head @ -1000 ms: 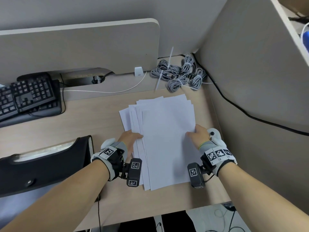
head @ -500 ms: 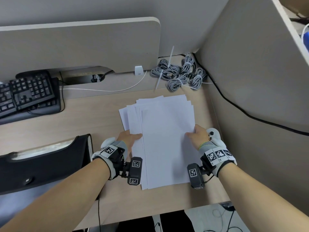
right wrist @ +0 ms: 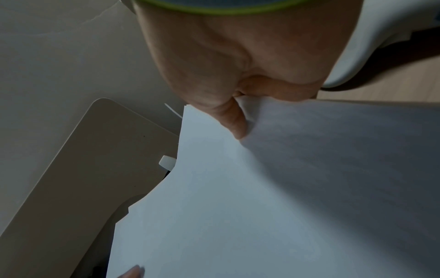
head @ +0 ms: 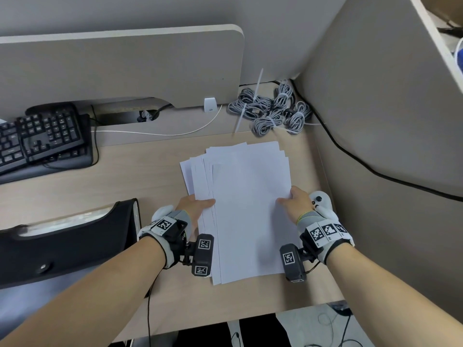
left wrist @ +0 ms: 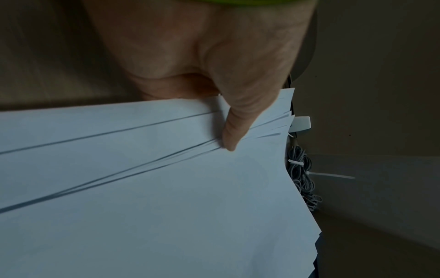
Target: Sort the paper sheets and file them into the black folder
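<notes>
A fanned stack of white paper sheets [head: 248,204] is held just above the desk, its left edges staggered. My left hand [head: 198,205] pinches the stack's left edge, thumb on top, fingers hidden beneath. In the left wrist view that thumb [left wrist: 234,129] presses across several offset sheets [left wrist: 166,197]. My right hand [head: 294,200] pinches the right edge the same way. The right wrist view has its thumb [right wrist: 234,120] on the top sheet [right wrist: 273,197]. The black folder [head: 67,244] lies at the left front of the desk, apart from both hands.
A black keyboard [head: 42,139] sits at the back left. Bundled grey cables [head: 273,111] with white ties lie in the back right corner. A black cable [head: 350,156] runs along the right partition [head: 388,108]. The desk's front edge [head: 250,319] is close below the stack.
The sheets' left edges have drawn in to the right, so the fan is narrower. Both hands keep their hold and have hardly moved.
</notes>
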`<control>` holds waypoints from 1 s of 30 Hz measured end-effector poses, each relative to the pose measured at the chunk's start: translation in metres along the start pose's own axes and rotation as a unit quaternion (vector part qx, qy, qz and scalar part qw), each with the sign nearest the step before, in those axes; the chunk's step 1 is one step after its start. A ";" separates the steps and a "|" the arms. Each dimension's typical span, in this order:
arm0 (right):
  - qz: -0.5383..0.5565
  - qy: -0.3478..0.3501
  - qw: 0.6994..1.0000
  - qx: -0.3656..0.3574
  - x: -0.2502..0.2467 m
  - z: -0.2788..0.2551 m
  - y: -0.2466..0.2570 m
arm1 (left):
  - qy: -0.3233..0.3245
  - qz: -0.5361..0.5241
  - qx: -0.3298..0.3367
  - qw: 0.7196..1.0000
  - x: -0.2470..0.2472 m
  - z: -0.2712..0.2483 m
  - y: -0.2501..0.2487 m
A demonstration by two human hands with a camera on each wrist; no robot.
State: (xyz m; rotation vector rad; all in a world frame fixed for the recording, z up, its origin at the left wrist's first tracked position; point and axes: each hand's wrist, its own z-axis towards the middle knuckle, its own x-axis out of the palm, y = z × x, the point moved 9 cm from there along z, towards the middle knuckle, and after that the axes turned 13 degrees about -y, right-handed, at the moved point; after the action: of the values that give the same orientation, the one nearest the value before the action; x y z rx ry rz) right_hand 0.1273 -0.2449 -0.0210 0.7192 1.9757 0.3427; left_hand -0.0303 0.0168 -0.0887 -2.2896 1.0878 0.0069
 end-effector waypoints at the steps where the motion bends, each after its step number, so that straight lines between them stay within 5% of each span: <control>1: -0.002 0.001 1.000 -0.001 0.001 -0.001 0.000 | 0.006 0.000 -0.002 1.000 0.001 -0.004 -0.001; 9: 0.040 0.010 0.999 -0.013 0.015 -0.001 0.006 | 0.028 0.042 0.048 0.998 0.016 -0.027 -0.016; 18: 0.130 0.006 0.991 0.007 -0.003 0.002 0.008 | 0.065 0.009 0.010 0.998 0.018 -0.045 -0.038; 26: 0.061 -0.025 0.998 -0.009 -0.010 0.008 0.004 | -0.062 0.115 0.081 0.988 -0.009 -0.015 -0.044; 30: 0.037 -0.030 0.999 0.006 -0.005 0.012 -0.005 | -0.107 0.064 0.056 0.991 -0.026 -0.008 -0.034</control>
State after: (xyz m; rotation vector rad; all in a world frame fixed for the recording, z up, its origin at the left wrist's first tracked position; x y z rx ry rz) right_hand 0.1379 -0.2524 -0.0260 0.8013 1.9003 0.3506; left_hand -0.0253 0.0472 -0.0588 -2.0618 1.0913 0.2323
